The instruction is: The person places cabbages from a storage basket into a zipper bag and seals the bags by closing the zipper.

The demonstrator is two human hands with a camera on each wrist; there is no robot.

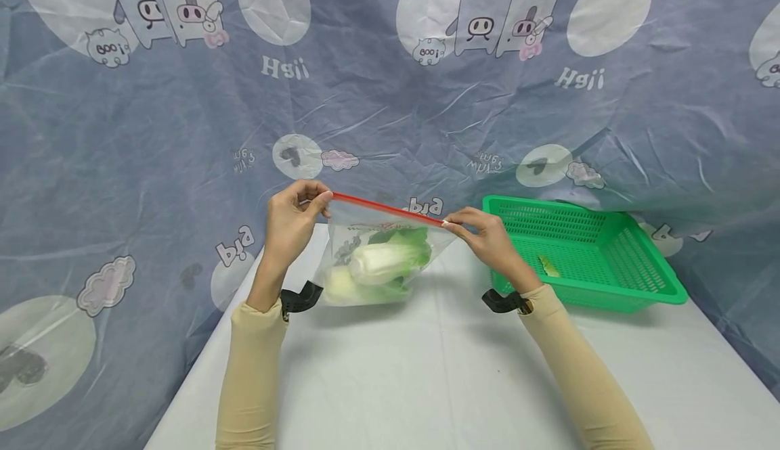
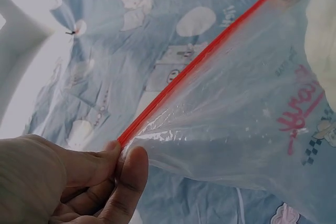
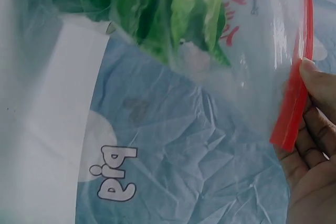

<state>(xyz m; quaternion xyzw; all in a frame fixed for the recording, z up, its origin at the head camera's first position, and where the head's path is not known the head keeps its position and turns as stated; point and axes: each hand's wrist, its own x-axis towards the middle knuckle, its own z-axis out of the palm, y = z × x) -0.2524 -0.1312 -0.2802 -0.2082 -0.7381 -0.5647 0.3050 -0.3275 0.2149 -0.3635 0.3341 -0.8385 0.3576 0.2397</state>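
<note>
A clear zip bag (image 1: 341, 233) with a red top strip (image 1: 390, 208) hangs between my hands, its bottom at the white table. Inside lie leafy green vegetables with thick white stems, like bok choy (image 1: 384, 260). My left hand (image 1: 292, 220) pinches the strip's left corner between thumb and fingers. Toward the other end of the strip, my right hand (image 1: 487, 240) pinches it too. In the left wrist view the strip (image 2: 194, 66) runs taut and straight. Green leaves (image 3: 173, 9) press against the plastic in the right wrist view, and a short strip end sticks out past my right thumb.
On the right of the white table (image 1: 426, 382) stands a green perforated basket (image 1: 609, 294) with a small leaf piece (image 1: 548, 266) in it. A blue-grey cartoon-print cloth (image 1: 378, 111) hangs behind the table and along its sides.
</note>
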